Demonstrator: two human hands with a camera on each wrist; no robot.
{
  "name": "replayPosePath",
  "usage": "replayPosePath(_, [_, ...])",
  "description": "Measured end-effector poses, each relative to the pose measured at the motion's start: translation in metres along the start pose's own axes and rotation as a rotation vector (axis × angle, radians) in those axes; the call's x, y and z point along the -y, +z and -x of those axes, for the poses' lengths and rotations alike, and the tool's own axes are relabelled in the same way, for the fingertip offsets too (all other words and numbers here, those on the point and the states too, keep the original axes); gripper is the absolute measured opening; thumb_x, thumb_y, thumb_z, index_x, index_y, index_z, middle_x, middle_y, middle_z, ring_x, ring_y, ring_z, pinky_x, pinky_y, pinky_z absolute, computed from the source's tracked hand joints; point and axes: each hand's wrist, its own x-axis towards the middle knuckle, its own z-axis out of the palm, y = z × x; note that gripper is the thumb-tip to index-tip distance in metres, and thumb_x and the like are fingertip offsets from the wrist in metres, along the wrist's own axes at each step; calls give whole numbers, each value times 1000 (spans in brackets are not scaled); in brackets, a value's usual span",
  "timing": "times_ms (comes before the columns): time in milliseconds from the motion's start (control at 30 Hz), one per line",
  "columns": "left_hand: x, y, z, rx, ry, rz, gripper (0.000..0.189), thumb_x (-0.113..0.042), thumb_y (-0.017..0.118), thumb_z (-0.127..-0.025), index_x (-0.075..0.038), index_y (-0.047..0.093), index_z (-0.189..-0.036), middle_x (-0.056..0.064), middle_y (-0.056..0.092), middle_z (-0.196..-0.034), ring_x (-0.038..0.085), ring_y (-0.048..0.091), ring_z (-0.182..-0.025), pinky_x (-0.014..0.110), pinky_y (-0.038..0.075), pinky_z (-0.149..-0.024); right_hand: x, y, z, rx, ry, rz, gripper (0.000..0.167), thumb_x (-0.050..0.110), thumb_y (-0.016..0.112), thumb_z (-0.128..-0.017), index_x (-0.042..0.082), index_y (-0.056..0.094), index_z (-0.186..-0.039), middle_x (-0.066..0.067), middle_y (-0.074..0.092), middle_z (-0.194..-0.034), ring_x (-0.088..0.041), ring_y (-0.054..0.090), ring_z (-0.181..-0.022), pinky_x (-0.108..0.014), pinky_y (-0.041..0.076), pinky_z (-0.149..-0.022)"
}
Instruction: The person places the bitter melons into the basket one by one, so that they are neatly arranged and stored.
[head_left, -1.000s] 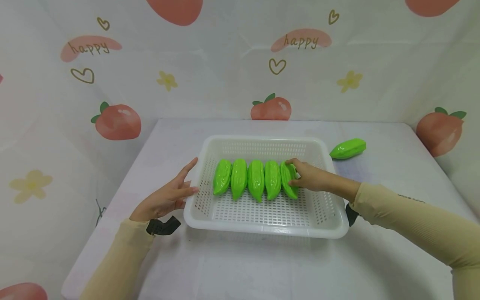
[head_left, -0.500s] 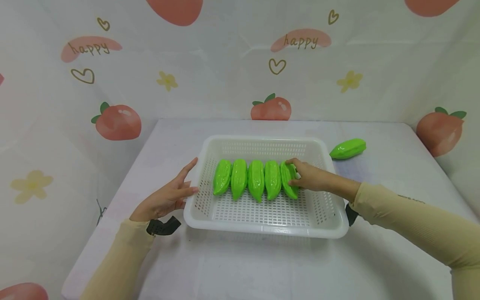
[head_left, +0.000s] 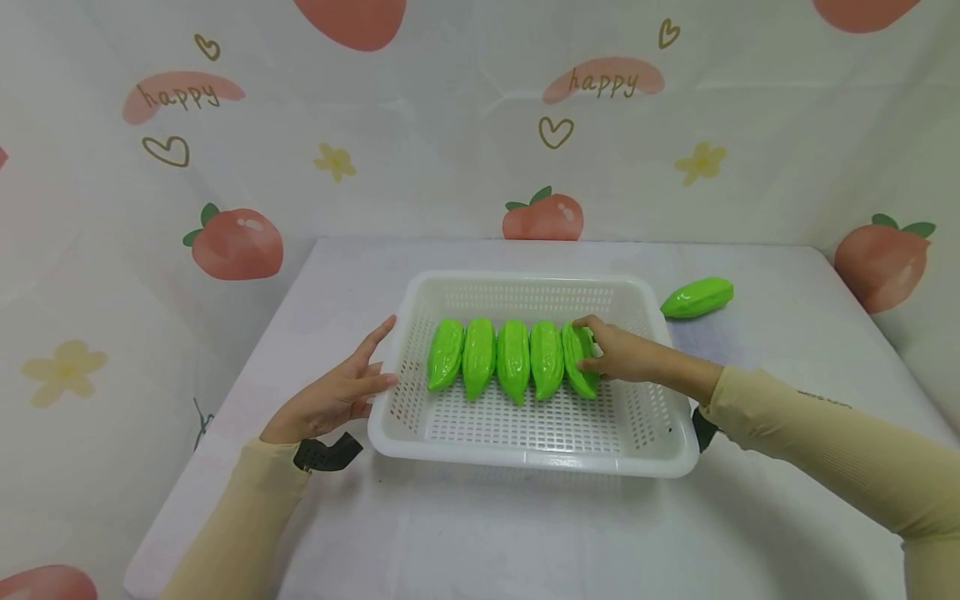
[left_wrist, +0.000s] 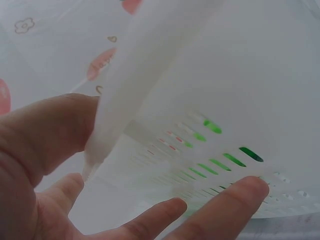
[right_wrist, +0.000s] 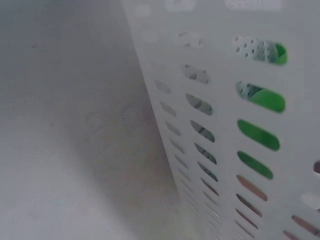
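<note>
A white slotted plastic basket (head_left: 525, 457) sits on the table with several glossy green, ridged, pointed vegetables (head_left: 513, 360) side by side in it. My left hand (head_left: 333, 396) holds the basket's left edge. In the left wrist view, the thumb is at the rim and the fingers (left_wrist: 225, 207) spread along the outer wall. Reaching in over the right side, my right hand (head_left: 618, 354) pinches the rightmost green vegetable (head_left: 576, 358) between thumb and finger, low in the basket. The right wrist view shows mostly the basket's outer wall (right_wrist: 220, 90), with green and bits of skin through the slots.
One more green vegetable (head_left: 697, 297) lies outside, just beyond the basket's right back corner. The table (head_left: 450, 533) has a white cover, and a printed cloth (head_left: 435, 108) hangs behind it and at both sides. Dark straps (head_left: 327, 452) circle the wrists.
</note>
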Motion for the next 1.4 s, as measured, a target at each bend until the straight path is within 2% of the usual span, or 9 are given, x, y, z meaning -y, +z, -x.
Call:
replayPosePath(133, [0, 0, 0, 4, -2, 2, 85, -13, 56, -99, -53, 1, -150, 22, 38, -147, 34, 62, -109, 47, 56, -82, -1, 0, 0, -18, -9, 26, 66, 15, 59, -96, -4, 21, -147, -38, 41, -138, -46, 49, -125, -42, 55, -87])
replayPosePath(267, [-1, 0, 0, 1, -5, 2, 85, -13, 56, -98, -53, 1, -150, 22, 38, -147, 34, 63, -109, 48, 56, -83, -2, -1, 0, -33, -27, 30, 66, 17, 59, -96, -6, 22, -146, -37, 40, -139, -49, 44, -128, -53, 46, -99])
replayPosePath(400, [-1, 1, 0, -4, -7, 0, 85, -13, 56, -98, -52, 1, -150, 22, 38, -146, 34, 63, -109, 49, 56, -83, -2, -1, 1, -41, -25, 23, 65, 18, 59, -97, -5, 22, -146, -37, 38, -141, -50, 41, -130, -58, 39, -104])
replayPosePath(633, [-1, 0, -1, -5, -4, -8, 85, -13, 56, -98, -53, 1, -149, 21, 38, -147, 34, 63, -108, 49, 56, -82, 1, -2, 3, -65, -6, 27, 65, 20, 58, -97, -2, 24, -148, -36, 30, -145, -50, 26, -138, -62, 29, -109])
replayPosePath(867, [-1, 1, 0, -4, -10, -5, 85, -13, 56, -98, -54, 0, -149, 21, 37, -148, 35, 62, -110, 51, 55, -84, 1, -2, 6, -136, -95, -13, 60, 17, 57, -97, -3, 28, -146, -36, 32, -143, -51, 31, -134, -62, 36, -104])
replayPosePath(1033, [-1, 0, 0, -5, -12, 0, 86, -13, 56, -98, -54, 0, -149, 21, 36, -149, 36, 62, -112, 51, 54, -85, -1, -2, 4, -180, -149, -76, 55, 13, 54, -98, -5, 30, -145, -32, 33, -145, -51, 30, -135, -60, 36, -106])
replayPosePath(1233, [-2, 0, 0, -3, -13, 3, 86, -13, 56, -98, -54, 0, -149, 21, 37, -149, 36, 62, -111, 51, 55, -84, -4, -3, 4, -207, -184, -159, 51, 7, 53, -98, -6, 31, -143, -31, 34, -146, -51, 31, -136, -57, 35, -107])
replayPosePath(1400, [-2, 1, 0, -9, -16, 2, 86, -13, 57, -98, -54, 0, -149, 20, 37, -148, 34, 62, -110, 50, 55, -84, -5, -4, 6, -223, -223, -239, 49, 7, 53, -99, -4, 33, -142, -30, 38, -144, -48, 38, -134, -55, 38, -106])
